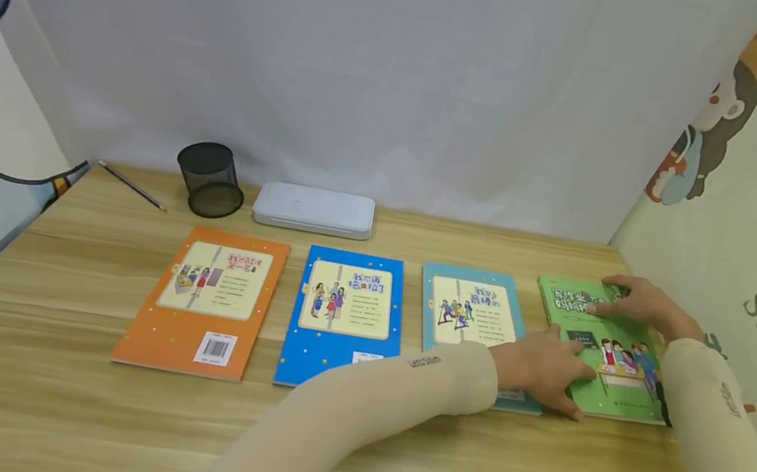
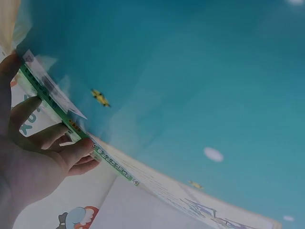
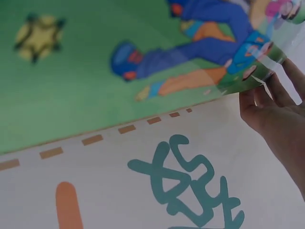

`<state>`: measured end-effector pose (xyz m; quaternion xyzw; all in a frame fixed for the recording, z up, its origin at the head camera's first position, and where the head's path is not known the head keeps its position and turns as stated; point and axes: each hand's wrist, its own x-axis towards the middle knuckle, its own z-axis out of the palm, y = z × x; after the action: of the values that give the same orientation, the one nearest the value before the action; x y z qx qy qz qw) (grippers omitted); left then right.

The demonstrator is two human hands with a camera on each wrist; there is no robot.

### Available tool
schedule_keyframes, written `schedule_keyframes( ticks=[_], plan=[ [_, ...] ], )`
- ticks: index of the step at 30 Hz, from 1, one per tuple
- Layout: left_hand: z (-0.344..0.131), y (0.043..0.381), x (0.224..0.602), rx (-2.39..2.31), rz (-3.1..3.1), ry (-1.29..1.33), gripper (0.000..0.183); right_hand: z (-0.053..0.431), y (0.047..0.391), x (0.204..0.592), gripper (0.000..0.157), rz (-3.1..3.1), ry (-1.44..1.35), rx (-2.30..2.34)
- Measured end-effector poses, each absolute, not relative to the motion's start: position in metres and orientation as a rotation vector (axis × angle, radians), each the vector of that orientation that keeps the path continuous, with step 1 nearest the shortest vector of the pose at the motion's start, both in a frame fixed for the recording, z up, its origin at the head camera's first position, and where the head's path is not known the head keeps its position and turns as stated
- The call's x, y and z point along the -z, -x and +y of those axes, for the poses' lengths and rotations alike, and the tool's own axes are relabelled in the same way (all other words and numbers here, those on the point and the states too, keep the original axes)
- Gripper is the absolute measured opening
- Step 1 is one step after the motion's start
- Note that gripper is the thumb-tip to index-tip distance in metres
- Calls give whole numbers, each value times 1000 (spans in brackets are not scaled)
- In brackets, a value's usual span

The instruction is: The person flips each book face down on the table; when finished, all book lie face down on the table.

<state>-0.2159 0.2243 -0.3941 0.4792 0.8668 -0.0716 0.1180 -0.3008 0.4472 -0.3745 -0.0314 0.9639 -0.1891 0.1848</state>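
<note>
A green book (image 1: 611,378) with a picture of people on its cover lies at the right end of a row of books. My left hand (image 1: 548,366) touches its left side with spread fingers; in the left wrist view, the fingertips rest along the green spine (image 2: 114,164). My right hand (image 1: 652,308) reaches over the upper right part of the cover, fingers resting on it. The right wrist view shows those fingers at the edge of the green cover (image 3: 86,86). Beneath my left forearm, a teal book (image 1: 434,327) is partly hidden.
A blue book (image 1: 338,350) and an orange book (image 1: 175,329) lie farther left. Behind them are a pale pencil case (image 1: 313,209), a black mesh pen holder (image 1: 209,174) tipped on its side and a pencil (image 1: 130,183). A printed wall (image 1: 727,258) borders the right side.
</note>
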Motion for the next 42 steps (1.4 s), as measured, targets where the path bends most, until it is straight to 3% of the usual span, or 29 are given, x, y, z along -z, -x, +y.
schedule_keyframes(
  ticks=[11,27,42],
  plan=[
    [226,216,394,209,2538,-1388,70,443,307,371,78,2715,109,554],
    [228,216,394,186,2510,-1378,70,451,302,371,96,2687,-51,506],
    [228,216,391,188,2484,-1368,69,454,301,362,92,2664,-70,631]
  ],
)
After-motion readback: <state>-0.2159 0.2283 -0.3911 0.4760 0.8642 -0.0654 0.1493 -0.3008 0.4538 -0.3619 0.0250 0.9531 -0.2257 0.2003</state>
